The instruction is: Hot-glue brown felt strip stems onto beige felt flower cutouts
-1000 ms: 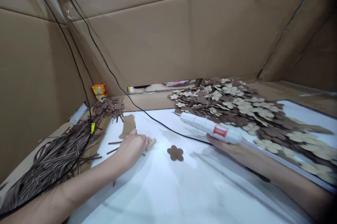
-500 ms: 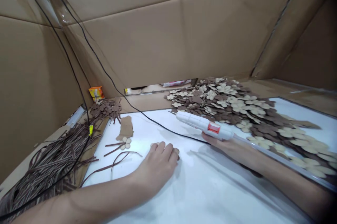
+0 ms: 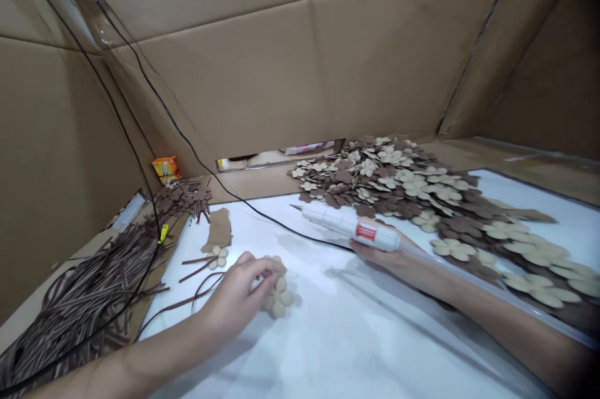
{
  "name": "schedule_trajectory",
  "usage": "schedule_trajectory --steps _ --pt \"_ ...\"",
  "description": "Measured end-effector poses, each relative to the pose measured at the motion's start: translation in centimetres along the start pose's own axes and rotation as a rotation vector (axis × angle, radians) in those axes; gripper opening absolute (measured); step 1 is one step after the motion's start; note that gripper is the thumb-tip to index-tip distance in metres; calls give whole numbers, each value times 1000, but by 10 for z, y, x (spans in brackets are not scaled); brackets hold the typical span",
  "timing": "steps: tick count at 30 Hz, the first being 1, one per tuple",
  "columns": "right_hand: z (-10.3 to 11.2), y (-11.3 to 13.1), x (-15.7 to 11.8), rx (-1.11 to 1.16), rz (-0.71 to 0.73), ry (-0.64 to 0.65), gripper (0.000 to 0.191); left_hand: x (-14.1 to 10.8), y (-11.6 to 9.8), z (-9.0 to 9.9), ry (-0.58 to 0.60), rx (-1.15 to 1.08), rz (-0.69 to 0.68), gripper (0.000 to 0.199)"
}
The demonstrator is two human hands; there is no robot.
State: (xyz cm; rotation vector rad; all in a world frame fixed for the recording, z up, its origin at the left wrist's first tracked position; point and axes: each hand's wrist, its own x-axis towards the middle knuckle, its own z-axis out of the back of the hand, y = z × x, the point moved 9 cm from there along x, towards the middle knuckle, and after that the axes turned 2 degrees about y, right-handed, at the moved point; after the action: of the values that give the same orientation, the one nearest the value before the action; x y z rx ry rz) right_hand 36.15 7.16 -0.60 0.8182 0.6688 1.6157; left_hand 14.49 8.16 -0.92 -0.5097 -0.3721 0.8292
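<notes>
My right hand is wrapped round a white tool with a thin pointed metal tip aimed left and a red-framed window. My left hand is closed in a pinch at the upper left edge of a beige flower piece on the white board; what its fingertips hold, if anything, is too small to make out. Left of that hand lie a small beige flower, thin brown strips and a torn piece of brown cardboard.
A heap of beige and brown flower pieces covers the board's back right. Many brown strips lie at left, near an orange box. A black cable crosses the board. Cardboard walls stand behind and at the sides.
My left hand has moved left and its fingers now pinch; the beige flower piece has come into view beside it. The whole view has shifted slightly, with the tool still in my right hand.
</notes>
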Motion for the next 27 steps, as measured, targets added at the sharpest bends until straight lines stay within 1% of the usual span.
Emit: schedule_trajectory --steps 2,3,5,7,9,10,12,15,17,21,23,25,27 --pt "-2 -2 1 -28 -14 20 31 -6 14 1 25 58 75 17" --pt "-2 -3 1 -42 -21 12 32 -9 18 3 23 98 80 15" --pt "0 -2 1 -55 -13 -20 35 -15 22 11 -26 177 31 14" --pt "-2 5 0 -66 38 -21 37 -21 21 25 -109 248 -59 14" --pt "-10 13 -2 -107 102 44 37 -27 23 40 -181 307 -118 14" --pt "-14 16 -3 -135 130 76 35 -29 27 47 -192 323 -111 14" --pt "-22 21 -5 -179 175 119 33 -29 40 53 -152 324 -46 12" --pt "-30 25 -7 -196 212 127 29 -27 58 51 -61 304 59 10" --pt "-35 25 -8 -202 205 137 26 -25 63 50 -50 315 83 9" --pt "-37 20 -7 -227 164 147 24 -25 66 53 -45 388 96 18" --pt "-37 17 -5 -228 143 173 25 -28 64 54 -36 421 102 16" --pt "-40 13 -3 -229 129 234 27 -30 57 54 -42 446 83 14" --pt "-44 8 -3 -240 107 296 25 -31 45 50 -54 460 16 20"
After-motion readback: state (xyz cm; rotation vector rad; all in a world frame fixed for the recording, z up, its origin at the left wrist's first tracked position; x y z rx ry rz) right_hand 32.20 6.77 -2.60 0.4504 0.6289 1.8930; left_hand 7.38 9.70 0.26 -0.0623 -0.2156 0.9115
